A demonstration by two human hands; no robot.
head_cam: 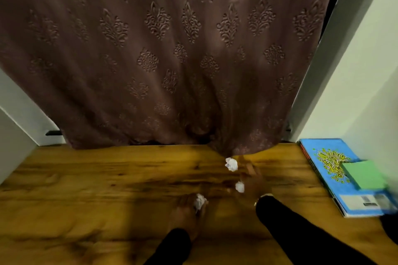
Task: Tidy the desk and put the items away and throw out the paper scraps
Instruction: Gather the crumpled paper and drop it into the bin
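My left hand (pixel 188 207) is out over the brown wood desk (pixel 86 189). It is blurry. Its fingers are curled round a small white paper ball (pixel 200 201), which sits at my fingertips. My left sleeve (pixel 172 245) is black.

Past both my hands, a big brown curtain (pixel 172 49) with a leaf pattern hangs down to the back edge of the desk.

Between my two hands, but farther out, a second paper ball (pixel 231 164) lies on the desk on its own. It is right by the bottom of the curtain and just ahead of my right hand's fingers.

A third paper ball (pixel 239 187) is against the thumb side of my right hand (pixel 254 183). That hand is blurry too. Its fingers seem to point forward, and I cannot tell if it is holding the ball or only touching it. My right sleeve (pixel 290 226) is black as well.

Well to the right of my right hand, a blue book (pixel 329 170) with yellow writing lies flat on the desk, next to a white wall (pixel 366 71). A green block (pixel 364 175) sits on top of the book.
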